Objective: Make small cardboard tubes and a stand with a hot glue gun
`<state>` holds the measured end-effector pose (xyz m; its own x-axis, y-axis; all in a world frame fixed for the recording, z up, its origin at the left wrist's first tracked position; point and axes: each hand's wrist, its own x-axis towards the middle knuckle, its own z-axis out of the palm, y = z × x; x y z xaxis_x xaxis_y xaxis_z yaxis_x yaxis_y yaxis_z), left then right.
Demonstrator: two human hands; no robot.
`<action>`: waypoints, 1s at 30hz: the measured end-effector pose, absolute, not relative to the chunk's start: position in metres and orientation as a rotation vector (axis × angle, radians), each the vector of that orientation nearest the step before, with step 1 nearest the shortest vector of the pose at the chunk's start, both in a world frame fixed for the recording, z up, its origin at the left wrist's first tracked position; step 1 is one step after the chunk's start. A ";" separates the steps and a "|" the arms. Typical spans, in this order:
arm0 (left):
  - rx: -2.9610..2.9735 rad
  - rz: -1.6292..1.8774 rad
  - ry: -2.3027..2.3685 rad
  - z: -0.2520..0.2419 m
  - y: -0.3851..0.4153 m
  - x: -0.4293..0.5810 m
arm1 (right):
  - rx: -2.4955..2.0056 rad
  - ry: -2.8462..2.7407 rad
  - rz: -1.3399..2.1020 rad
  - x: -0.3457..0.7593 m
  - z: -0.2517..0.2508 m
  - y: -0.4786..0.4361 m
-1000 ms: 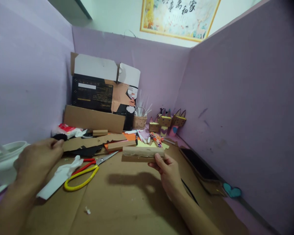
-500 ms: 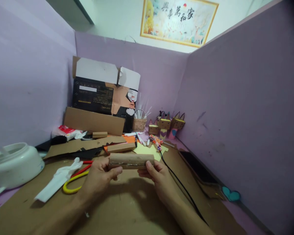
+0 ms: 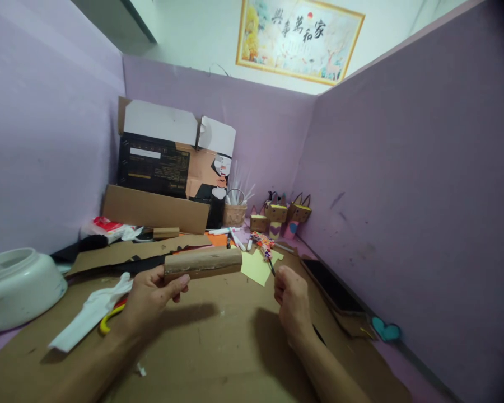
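Note:
My left hand [image 3: 151, 294] is closed on the left end of a brown cardboard block [image 3: 204, 263] and holds it level a little above the cardboard-covered table [image 3: 218, 347]. Off to the right and apart from the block, my right hand [image 3: 292, 299] rests low over the table with its fingers curled. A thin black cord [image 3: 271, 267] shows just above its knuckles and again below the wrist, so the hand seems closed on it. A yellow paper sheet [image 3: 258, 267] lies between the block and my right hand.
Yellow-handled scissors [image 3: 109, 320] and a white tissue [image 3: 88, 313] lie left of my left hand, beside a white bowl [image 3: 17, 285]. A printed cardboard box [image 3: 172, 162], basket [image 3: 235, 214] and small cardboard figures [image 3: 283, 215] stand at the back. A dark phone [image 3: 331, 285] lies by the purple right wall.
My left hand came in from the left and took the block. My right hand let go of it and dropped to the right onto the cord. The block shifted left.

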<state>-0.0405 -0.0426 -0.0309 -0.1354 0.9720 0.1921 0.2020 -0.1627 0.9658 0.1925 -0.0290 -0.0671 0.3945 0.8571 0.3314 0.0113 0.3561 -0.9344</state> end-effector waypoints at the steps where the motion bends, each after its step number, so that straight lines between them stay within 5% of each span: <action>1: 1.420 1.363 1.376 -0.031 -0.043 -0.040 | -1.087 -1.022 0.701 0.192 -0.067 -0.029; 12: 1.224 1.291 1.055 -0.041 -0.041 -0.041 | -0.870 -1.102 0.708 0.187 -0.064 -0.029; 18: 0.902 1.177 0.896 -0.043 -0.039 -0.037 | -0.436 -1.359 1.117 0.179 -0.063 -0.036; 25: 0.946 0.999 0.982 -0.055 -0.040 -0.026 | -0.549 -1.440 1.097 0.172 -0.057 -0.047; 30: 1.328 1.304 1.215 -0.061 -0.033 -0.036 | -0.617 -1.431 1.025 0.175 -0.053 -0.050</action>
